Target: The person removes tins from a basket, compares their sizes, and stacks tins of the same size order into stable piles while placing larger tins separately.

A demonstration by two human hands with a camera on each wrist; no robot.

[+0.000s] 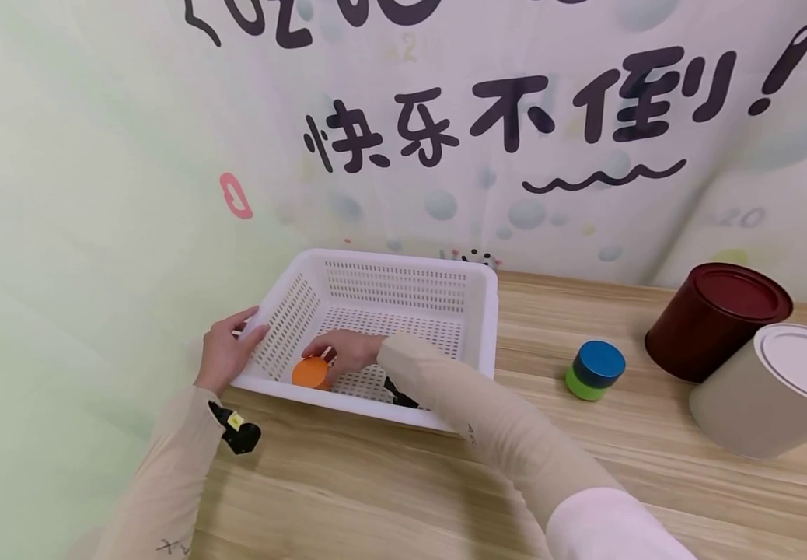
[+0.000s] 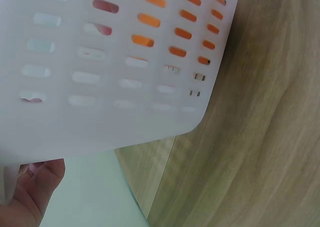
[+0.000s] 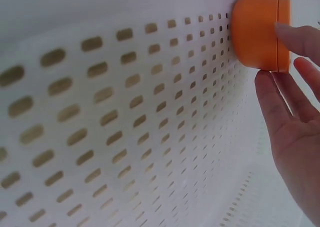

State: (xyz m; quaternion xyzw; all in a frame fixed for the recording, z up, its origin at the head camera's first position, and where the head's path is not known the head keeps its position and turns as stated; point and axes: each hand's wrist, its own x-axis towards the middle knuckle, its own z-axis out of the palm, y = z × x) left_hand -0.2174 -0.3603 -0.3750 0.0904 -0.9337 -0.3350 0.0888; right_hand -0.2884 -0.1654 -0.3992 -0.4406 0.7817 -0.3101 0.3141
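A white perforated plastic basket stands on the wooden table against the wall. Inside its near left corner sits an orange round lidded container. My right hand reaches into the basket and holds this container between thumb and fingers; the right wrist view shows the orange container at the basket floor, with the thumb on its lid side. My left hand grips the basket's left rim. From the left wrist view, the fingers curl at the rim, partly hidden, and orange shows through the basket's slots.
To the right of the basket stands a small jar with a blue lid and green base. Farther right are a dark red can and a light grey can, close together. A printed cloth hangs behind the table.
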